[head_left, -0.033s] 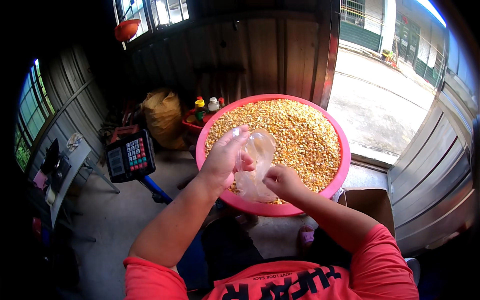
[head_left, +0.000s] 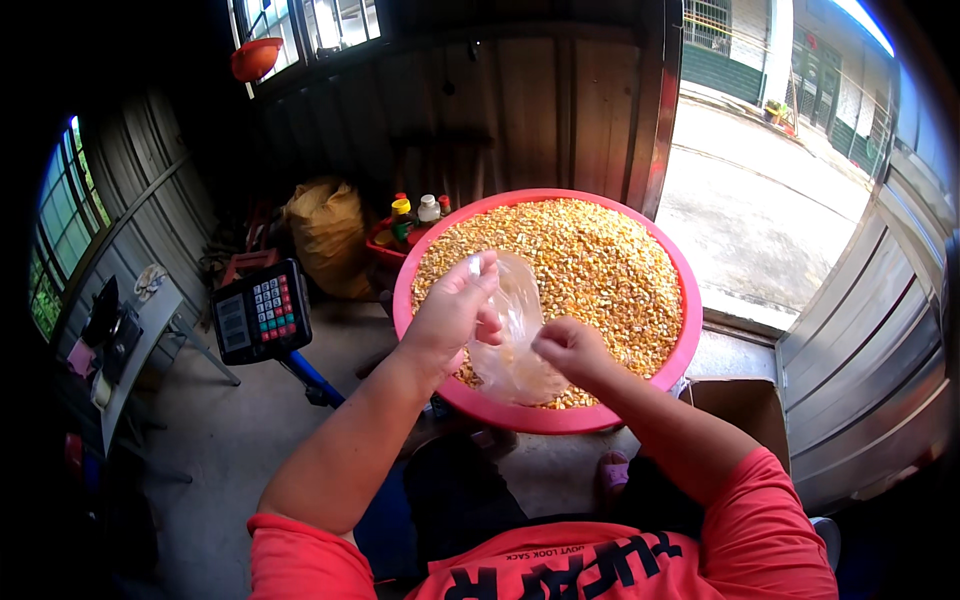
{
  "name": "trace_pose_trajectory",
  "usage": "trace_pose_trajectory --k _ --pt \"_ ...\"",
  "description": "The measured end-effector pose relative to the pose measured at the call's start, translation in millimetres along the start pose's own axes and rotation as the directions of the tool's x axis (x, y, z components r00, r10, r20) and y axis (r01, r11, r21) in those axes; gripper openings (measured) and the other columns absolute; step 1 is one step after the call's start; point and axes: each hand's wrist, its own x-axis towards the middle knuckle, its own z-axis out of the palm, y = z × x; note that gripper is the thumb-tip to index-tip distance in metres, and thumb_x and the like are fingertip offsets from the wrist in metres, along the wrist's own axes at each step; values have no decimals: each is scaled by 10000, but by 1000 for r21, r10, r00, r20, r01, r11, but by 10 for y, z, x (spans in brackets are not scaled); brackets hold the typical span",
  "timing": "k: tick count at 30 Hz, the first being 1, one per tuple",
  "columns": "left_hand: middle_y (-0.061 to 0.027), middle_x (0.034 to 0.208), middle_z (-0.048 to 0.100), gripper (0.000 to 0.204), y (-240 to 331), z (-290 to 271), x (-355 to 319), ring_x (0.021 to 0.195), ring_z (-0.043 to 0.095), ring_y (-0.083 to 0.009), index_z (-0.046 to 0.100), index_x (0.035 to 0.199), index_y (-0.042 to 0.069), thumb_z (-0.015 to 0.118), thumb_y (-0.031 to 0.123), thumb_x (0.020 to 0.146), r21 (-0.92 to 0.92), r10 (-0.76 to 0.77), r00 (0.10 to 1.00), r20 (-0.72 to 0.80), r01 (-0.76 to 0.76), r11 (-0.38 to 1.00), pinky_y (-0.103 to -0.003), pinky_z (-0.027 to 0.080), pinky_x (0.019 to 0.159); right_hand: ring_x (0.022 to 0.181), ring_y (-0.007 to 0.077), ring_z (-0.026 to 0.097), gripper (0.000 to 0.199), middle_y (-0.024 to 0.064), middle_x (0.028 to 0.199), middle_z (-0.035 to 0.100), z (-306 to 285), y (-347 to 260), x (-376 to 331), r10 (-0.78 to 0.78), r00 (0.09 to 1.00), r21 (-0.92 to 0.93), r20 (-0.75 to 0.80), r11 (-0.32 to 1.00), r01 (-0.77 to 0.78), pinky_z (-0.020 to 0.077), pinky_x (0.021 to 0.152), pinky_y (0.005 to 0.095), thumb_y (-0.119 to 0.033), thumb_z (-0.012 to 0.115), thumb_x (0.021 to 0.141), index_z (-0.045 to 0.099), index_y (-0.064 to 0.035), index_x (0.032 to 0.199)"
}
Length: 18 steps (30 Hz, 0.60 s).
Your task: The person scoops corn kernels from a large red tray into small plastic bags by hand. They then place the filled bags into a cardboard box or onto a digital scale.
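A clear, thin plastic bag [head_left: 515,335] hangs crumpled between my two hands over a large pink tub [head_left: 686,345]. Dried yellow corn kernels [head_left: 600,270] fill the tub in a heap. My left hand [head_left: 456,312] pinches the bag's upper left side between thumb and forefinger, its other fingers curled. At the bag's right edge, the fingers of my right hand [head_left: 575,350] are pressed together on the film, partly hidden by the hand itself. Some kernels show through the bag; whether any lie inside it I cannot make out.
A scale's keypad display [head_left: 262,310] on a blue post stands left of the tub. Behind are a tan sack [head_left: 328,235] and a red basket with capped bottles [head_left: 402,220]. An open cardboard box [head_left: 740,405] sits at right, beside the doorway. A small table [head_left: 150,320] is far left.
The bag's lower part has spread out to the right and its top has narrowed. My right hand has shifted slightly right and up; my left hand stays nearly in place.
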Motion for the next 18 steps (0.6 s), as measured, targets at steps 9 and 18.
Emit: trace_pose_trajectory --k 9,18 --pt "-21 682 547 427 -367 -317 252 560 539 -78 439 1277 17 500 161 880 445 -145 980 139 69 893 -214 449 516 615 78 501 181 -12 674 551 -271 9 192 110 973 646 204 732 -218 416 602 223 -218 606 843 573 -75 736" --pt "-185 1164 537 559 -538 -312 370 1046 547 -293 503 1226 30 630 187 704 852 61 948 311 -307 424 -344 430 899 598 106 536 122 36 714 595 -502 117 195 236 966 634 103 733 -247 459 585 251 -162 588 837 547 -72 767"
